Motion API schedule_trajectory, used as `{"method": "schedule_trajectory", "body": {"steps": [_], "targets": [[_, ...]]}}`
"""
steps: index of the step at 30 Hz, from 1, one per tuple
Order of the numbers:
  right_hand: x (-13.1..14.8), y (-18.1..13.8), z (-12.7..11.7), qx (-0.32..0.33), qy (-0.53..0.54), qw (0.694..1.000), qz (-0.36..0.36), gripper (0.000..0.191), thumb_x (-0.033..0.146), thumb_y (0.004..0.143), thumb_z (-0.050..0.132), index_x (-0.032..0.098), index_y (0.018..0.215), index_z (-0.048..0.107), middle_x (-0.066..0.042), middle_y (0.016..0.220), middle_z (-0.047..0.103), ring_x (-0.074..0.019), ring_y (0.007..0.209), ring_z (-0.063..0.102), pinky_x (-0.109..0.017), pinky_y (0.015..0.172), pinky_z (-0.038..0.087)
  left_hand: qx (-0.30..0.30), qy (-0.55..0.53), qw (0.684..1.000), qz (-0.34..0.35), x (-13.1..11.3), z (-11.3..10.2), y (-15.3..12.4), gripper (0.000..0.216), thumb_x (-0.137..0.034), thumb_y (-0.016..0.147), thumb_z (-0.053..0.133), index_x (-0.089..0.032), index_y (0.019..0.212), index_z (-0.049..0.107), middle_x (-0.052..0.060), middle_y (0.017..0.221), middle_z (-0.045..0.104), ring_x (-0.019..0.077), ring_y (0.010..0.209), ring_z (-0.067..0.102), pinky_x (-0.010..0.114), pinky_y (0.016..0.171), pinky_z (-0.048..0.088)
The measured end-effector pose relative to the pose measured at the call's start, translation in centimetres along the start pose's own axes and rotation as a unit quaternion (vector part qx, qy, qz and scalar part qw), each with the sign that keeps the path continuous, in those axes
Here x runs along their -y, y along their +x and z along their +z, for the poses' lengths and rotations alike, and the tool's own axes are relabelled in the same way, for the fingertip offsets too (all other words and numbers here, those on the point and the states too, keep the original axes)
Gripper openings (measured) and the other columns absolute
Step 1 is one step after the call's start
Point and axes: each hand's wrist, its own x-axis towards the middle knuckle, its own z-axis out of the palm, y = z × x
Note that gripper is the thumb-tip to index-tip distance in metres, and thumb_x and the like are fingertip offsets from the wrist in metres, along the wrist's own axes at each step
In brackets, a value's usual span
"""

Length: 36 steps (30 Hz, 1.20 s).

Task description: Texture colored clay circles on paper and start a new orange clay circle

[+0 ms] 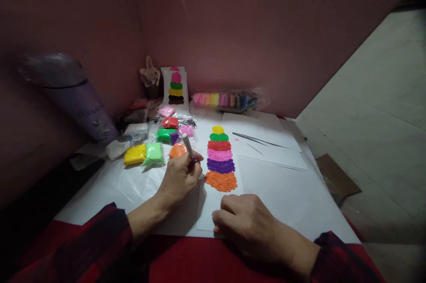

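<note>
The left hand [182, 174] partly hides a pen-shaped tool [187, 143]

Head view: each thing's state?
Left hand: closed around pen-like tool
Pen-like tool: tilted
Right hand: curled, contents hidden
Clay stack: ridged, lying flat
Dark slim tool: lying flat
Lavender bottle: lid on
Yellow clay: bagged
Light green clay: bagged
Multicolour clay pack: in clear wrapping
Picture card: upright

My feed is dim, brightest on the white paper [282, 194] over the desk [186, 263]. Soft shadows pool around the left hand [183, 174] and right hand [248, 218] (I can't pin down the light's source). Toward the desk's far left corner, the bottle [78, 101] looks blurred and stretched; the left edge sinks near-black.
</note>
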Motion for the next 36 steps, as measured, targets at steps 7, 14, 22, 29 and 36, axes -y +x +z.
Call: {"method": "schedule_trajectory", "body": {"steps": [7, 14, 22, 29, 36], "targets": [[-0.07, -0.01, 0.13, -0.009, 0.002, 1.000, -0.003, 0.022, 0.027, 0.093, 0.047, 0.018, 0.075, 0.057, 0.000, 0.069, 0.051, -0.0118, 0.053, 0.033, -0.029, 0.050, 0.018, -0.006, -0.006, 1.000, -0.013, 0.12, 0.08, -0.06, 0.014, -0.020, 0.078, 0.049, -0.016, 0.082, 0.062, -0.006, 0.051, 0.045, 0.0074, 0.042, 0.040, 0.020, 0.044, 0.033], [-0.11, -0.08, 0.17, -0.003, 0.002, 1.000, -0.002, 0.021, 0.027, 0.093, 0.047, 0.019, 0.076, 0.056, 0.000, 0.069, 0.051, -0.0122, 0.054, 0.032, -0.029, 0.050, 0.017, 0.000, 0.001, 1.000, -0.016, 0.17, 0.07, -0.02, 0.015, -0.020, 0.080, 0.049, -0.016, 0.084, 0.062, -0.007, 0.051, 0.044, 0.0074, 0.042, 0.038, 0.021, 0.044, 0.032], [-0.12, -0.09, 0.20, -0.001, -0.001, 1.000, -0.001, 0.021, 0.028, 0.093, 0.048, 0.019, 0.076, 0.056, 0.000, 0.069, 0.052, -0.0123, 0.054, 0.033, -0.029, 0.050, 0.017, -0.008, -0.015, 0.999, -0.034, 0.30, 0.16, -0.12, 0.014, -0.023, 0.082, 0.050, -0.016, 0.086, 0.061, -0.006, 0.052, 0.045, 0.0082, 0.043, 0.040, 0.022, 0.045, 0.032], [-0.08, -0.10, 0.06, 0.004, -0.001, 1.000, 0.000, 0.020, 0.028, 0.093, 0.049, 0.019, 0.076, 0.057, 0.000, 0.069, 0.052, -0.0124, 0.054, 0.034, -0.029, 0.050, 0.018, -0.017, -0.015, 0.999, -0.029, 0.69, 0.30, 0.02, 0.014, -0.024, 0.083, 0.050, -0.016, 0.087, 0.061, -0.006, 0.053, 0.047, 0.0084, 0.043, 0.040, 0.023, 0.045, 0.032], [-0.11, -0.13, 0.08, 0.002, -0.004, 1.000, -0.002, 0.020, 0.028, 0.092, 0.049, 0.019, 0.076, 0.057, 0.000, 0.070, 0.053, -0.0125, 0.054, 0.034, -0.029, 0.050, 0.017, 0.011, -0.062, 0.996, -0.069, 0.27, 0.60, -0.05, 0.017, -0.030, 0.087, 0.051, -0.016, 0.089, 0.061, -0.004, 0.056, 0.051, 0.0105, 0.045, 0.047, 0.024, 0.045, 0.035]]}}
